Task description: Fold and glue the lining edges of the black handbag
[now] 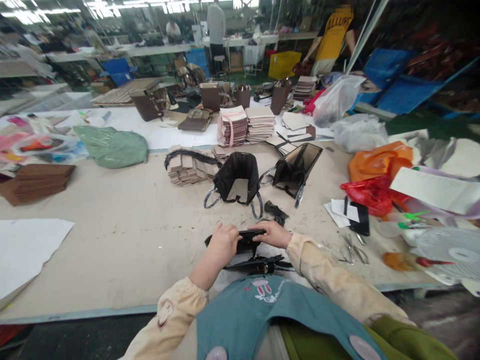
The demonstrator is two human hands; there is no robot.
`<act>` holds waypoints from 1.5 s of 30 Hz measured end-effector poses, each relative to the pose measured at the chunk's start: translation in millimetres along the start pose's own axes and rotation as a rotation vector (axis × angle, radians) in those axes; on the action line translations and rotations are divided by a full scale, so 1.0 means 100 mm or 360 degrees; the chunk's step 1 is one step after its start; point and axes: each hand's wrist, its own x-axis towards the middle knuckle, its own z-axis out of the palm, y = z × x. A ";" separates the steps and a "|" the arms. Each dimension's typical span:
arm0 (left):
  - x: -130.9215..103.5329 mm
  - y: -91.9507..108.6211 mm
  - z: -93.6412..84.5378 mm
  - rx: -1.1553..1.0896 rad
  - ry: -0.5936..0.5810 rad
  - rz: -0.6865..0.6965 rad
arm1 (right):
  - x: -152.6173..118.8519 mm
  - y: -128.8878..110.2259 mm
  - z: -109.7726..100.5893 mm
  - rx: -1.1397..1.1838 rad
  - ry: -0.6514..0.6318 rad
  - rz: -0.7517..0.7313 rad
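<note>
Close to my body, at the table's front edge, lies a black handbag [247, 243] with its upper rim toward me. My left hand [224, 243] is closed on the left part of its edge, fingers curled over. On the right part of the same edge, my right hand [273, 234] grips with thumb and fingers. A black strap piece with metal fittings [265, 264] lies between the bag and my apron. Beyond my hands stands an open black bag [238, 177] with loop handles, and a second black bag [296, 170] leans to its right. Black scraps [276, 212] lie just past my right hand.
Stacked pale pieces [187, 167] and bundled brown-edged panels [245, 125] stand further back. Scissors [354, 250], a bottle of amber liquid [399, 261] and a white fan [453, 252] sit at right. Brown panels [37, 182] and white paper [30, 250] lie left.
</note>
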 end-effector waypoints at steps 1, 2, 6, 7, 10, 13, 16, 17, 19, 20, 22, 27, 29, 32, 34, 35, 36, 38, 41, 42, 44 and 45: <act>0.01 0.00 0.00 -0.0014 -0.0003 0.0001 | -0.01 -0.02 0.00 0.0001 0.0066 -0.0043; 0.01 0.00 0.00 -0.0023 0.0001 0.0000 | -0.02 -0.03 0.01 0.0013 0.0129 -0.0085; 0.02 -0.01 -0.01 -0.0047 0.0029 -0.0032 | -0.02 -0.08 0.03 0.0100 0.0297 -0.0158; 0.02 -0.02 -0.01 -0.0057 0.0037 -0.0037 | -0.02 -0.08 0.03 0.0105 0.0304 -0.0174; 0.03 -0.03 -0.01 -0.0099 0.0051 -0.0039 | 0.00 -0.07 0.04 0.0071 0.0266 -0.0199; 0.04 -0.02 -0.01 -0.0117 0.0050 -0.0034 | 0.01 -0.05 0.04 0.0017 0.0252 -0.0192; 0.04 -0.01 -0.02 -0.0102 0.0056 -0.0028 | 0.01 -0.05 0.04 -0.0014 0.0281 -0.0218; 0.05 0.00 -0.02 -0.0096 0.0063 -0.0025 | 0.01 -0.06 0.04 -0.0038 0.0288 -0.0233; 0.05 0.00 -0.01 -0.0083 0.0084 -0.0013 | 0.01 -0.06 0.05 -0.0124 0.0301 -0.0272; 0.05 0.00 0.00 -0.0076 0.0095 -0.0007 | 0.01 -0.06 0.05 -0.0181 0.0302 -0.0292; 0.05 -0.01 0.02 -0.0057 0.0115 -0.0003 | 0.01 -0.05 0.07 -0.0300 0.0318 -0.0339; 0.05 -0.03 0.07 -0.0024 0.0165 -0.0008 | 0.03 -0.01 0.08 -0.0502 0.0374 -0.0484; 0.05 -0.04 0.08 -0.0011 0.0181 -0.0012 | 0.02 -0.03 0.06 -0.0573 0.0340 -0.0492; 0.06 -0.05 0.09 0.0002 0.0198 -0.0020 | 0.02 -0.11 0.03 -0.0676 0.0274 -0.0483; 0.06 -0.06 0.10 0.0006 0.0202 -0.0020 | 0.03 -0.17 0.04 -0.0736 0.0265 -0.0460; 0.06 -0.06 0.10 0.0008 0.0204 -0.0021 | 0.05 -0.19 0.05 -0.0768 0.0277 -0.0433; 0.05 -0.05 0.10 0.0009 0.0205 -0.0022 | 0.06 -0.20 0.07 -0.0797 0.0290 -0.0403; 0.04 -0.05 0.10 0.0008 0.0203 -0.0025 | 0.10 -0.20 0.12 -0.0833 0.0310 -0.0362; 0.03 -0.04 0.09 0.0001 0.0199 -0.0028 | 0.16 -0.16 0.16 -0.0828 0.0309 -0.0381; 0.03 -0.04 0.09 0.0000 0.0200 -0.0030 | 0.17 -0.14 0.16 -0.0815 0.0301 -0.0411; 0.03 -0.03 0.09 0.0002 0.0203 -0.0035 | 0.19 -0.12 0.15 -0.0782 0.0292 -0.0478; 0.03 -0.03 0.09 0.0004 0.0203 -0.0035 | 0.19 -0.11 0.14 -0.0762 0.0284 -0.0512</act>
